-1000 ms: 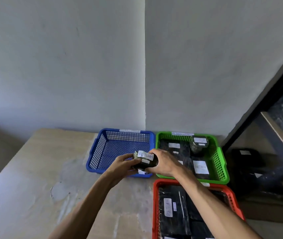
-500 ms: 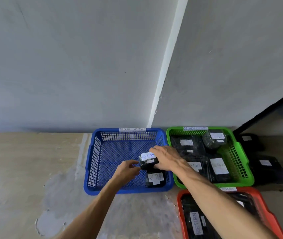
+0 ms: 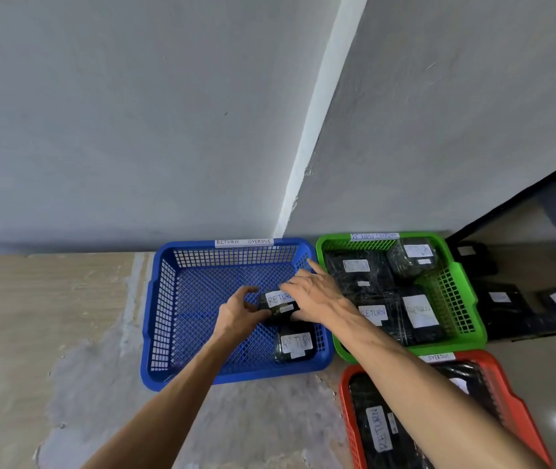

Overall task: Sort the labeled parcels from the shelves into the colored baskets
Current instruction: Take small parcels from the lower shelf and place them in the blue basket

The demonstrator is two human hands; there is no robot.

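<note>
A small black parcel (image 3: 278, 304) with a white "RETURN" label sits low inside the blue basket (image 3: 168, 299), whose rim tag reads "RETURN OVERDUE". My left hand (image 3: 239, 313) grips the parcel's left end with curled fingers. My right hand (image 3: 314, 294) lies over its right end, fingers spread and thumb hidden. A second labelled black parcel (image 3: 295, 345) lies in the blue basket's near right corner.
The green basket (image 3: 466, 299) to the right holds several labelled black parcels. A red basket (image 3: 520, 411) at the near right holds more. Dark shelving (image 3: 540, 231) with parcels stands at the far right. Baskets rest on a worn floor (image 3: 50, 316) against a grey wall.
Both hands carried the parcel from above the basket's front rim into the blue basket and lowered it. The view has tilted down and shifted left.
</note>
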